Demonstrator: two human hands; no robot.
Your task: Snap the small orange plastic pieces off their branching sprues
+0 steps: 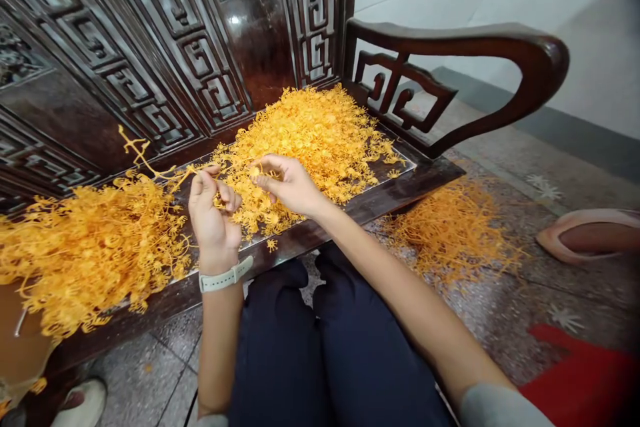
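left hand [214,217]: stem [158,175] part-hidden | right hand [293,185]: piece [255,172] unclear | left pile [100,240]: cropped

- Bench [400,192]: before me; backrest [270,40] at its rear, armrest [500,40] at its right end.
- Left pile [105,240]: on bench, left of my left hand [215,210].
- Right pile [320,133]: on bench, behind my right hand [295,187].
- Strand [141,157]: in my left hand.
- Floor pile [457,233]: on floor [135,360], right of my knees [345,300].
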